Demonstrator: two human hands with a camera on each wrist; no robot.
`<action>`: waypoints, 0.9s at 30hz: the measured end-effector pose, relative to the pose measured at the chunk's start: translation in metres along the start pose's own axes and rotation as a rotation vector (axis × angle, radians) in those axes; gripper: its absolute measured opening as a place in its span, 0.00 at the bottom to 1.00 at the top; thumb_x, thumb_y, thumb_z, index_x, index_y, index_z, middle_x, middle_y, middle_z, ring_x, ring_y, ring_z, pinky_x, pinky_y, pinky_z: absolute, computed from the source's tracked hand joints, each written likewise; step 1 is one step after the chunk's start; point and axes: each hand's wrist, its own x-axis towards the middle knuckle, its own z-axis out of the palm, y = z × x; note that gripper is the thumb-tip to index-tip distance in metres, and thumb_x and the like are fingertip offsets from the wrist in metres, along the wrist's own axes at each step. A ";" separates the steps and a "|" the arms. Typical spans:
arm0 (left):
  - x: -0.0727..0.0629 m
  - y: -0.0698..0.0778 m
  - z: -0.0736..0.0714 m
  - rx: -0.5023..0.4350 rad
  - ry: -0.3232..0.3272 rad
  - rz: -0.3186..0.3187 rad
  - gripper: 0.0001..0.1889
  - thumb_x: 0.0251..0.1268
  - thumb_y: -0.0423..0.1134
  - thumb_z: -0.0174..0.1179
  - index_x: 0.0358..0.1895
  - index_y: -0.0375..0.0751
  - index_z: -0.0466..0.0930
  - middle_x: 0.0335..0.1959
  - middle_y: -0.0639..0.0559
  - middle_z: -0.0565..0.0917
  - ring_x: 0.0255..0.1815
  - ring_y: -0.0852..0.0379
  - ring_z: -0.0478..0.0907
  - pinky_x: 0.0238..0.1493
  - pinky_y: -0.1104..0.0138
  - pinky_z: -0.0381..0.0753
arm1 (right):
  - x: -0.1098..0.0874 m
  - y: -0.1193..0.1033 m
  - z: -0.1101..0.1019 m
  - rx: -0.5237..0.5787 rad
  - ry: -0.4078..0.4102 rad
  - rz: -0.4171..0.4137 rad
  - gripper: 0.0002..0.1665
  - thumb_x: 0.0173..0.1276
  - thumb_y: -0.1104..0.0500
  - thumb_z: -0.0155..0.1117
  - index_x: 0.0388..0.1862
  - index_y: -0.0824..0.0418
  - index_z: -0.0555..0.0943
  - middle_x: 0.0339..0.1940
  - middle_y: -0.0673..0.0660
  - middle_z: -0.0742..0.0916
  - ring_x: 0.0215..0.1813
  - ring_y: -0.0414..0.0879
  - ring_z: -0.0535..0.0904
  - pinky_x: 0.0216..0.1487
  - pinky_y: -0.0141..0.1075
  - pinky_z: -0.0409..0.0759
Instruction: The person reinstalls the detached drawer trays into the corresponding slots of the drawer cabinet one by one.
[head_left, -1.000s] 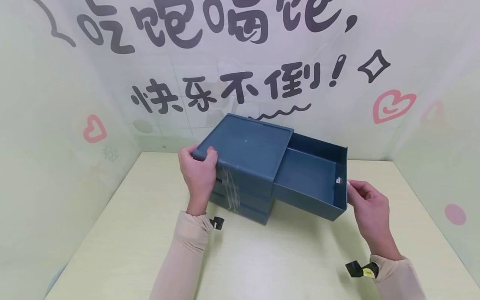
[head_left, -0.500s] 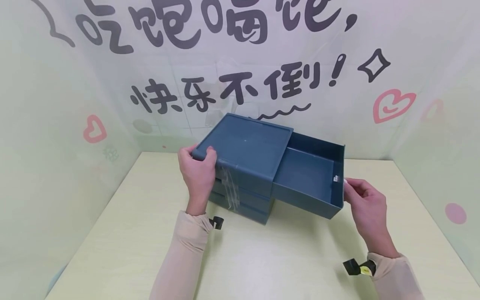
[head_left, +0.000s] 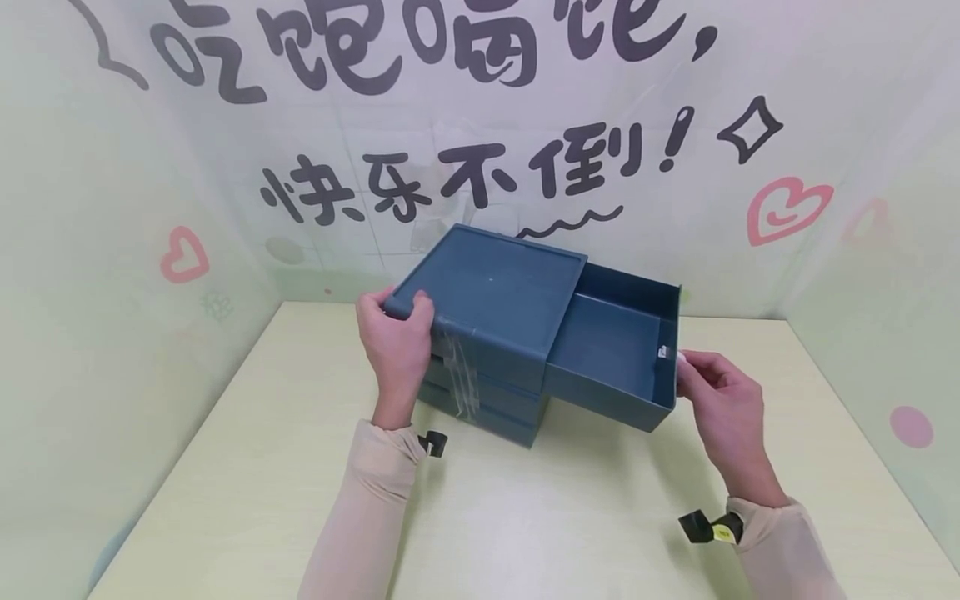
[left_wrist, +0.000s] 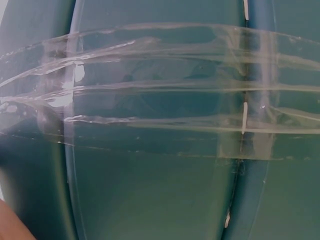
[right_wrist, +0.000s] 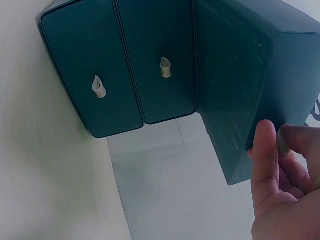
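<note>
A dark blue drawer cabinet (head_left: 487, 287) stands at an angle on the table. Its top drawer (head_left: 611, 337) sticks out to the right, and nothing lies inside it. My left hand (head_left: 396, 342) grips the cabinet's top edge at the near left corner, thumb on top. At the drawer's front, my right hand (head_left: 723, 408) pinches a small pale knob (right_wrist: 284, 145) between thumb and fingers; most of that knob is hidden. Two lower drawers, closed, show cream knobs in the right wrist view, a lower knob (right_wrist: 100, 88) and a middle knob (right_wrist: 166, 68).
Clear tape (left_wrist: 155, 75) runs over the cabinet's side, fills the left wrist view and looks wrinkled. Around the cabinet spreads a pale wooden table (head_left: 525, 517). A printed back wall (head_left: 360, 242) stands close behind, with side walls left and right.
The top drawer has slid a little way inward, to the left. My right hand has moved left along with it, still pinching the knob. My left hand stays on the cabinet corner.
</note>
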 end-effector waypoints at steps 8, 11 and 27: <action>0.000 0.000 -0.004 -0.004 0.000 0.002 0.26 0.59 0.46 0.65 0.55 0.32 0.72 0.51 0.39 0.75 0.43 0.48 0.76 0.39 0.60 0.76 | -0.002 -0.002 0.008 0.048 -0.006 -0.009 0.20 0.71 0.48 0.67 0.53 0.60 0.85 0.33 0.37 0.89 0.33 0.34 0.86 0.43 0.21 0.83; 0.000 -0.001 -0.005 -0.008 -0.009 0.003 0.26 0.59 0.46 0.65 0.55 0.32 0.71 0.51 0.40 0.75 0.42 0.49 0.75 0.38 0.60 0.76 | -0.003 -0.003 0.009 0.048 -0.009 -0.015 0.20 0.71 0.48 0.67 0.53 0.60 0.85 0.33 0.37 0.89 0.33 0.35 0.86 0.43 0.22 0.83; 0.000 -0.002 -0.005 -0.024 -0.015 0.010 0.26 0.59 0.45 0.65 0.54 0.32 0.71 0.50 0.40 0.76 0.42 0.51 0.76 0.39 0.60 0.76 | -0.008 -0.004 0.020 0.057 0.016 -0.023 0.22 0.72 0.47 0.66 0.54 0.62 0.84 0.33 0.39 0.88 0.32 0.37 0.85 0.42 0.24 0.84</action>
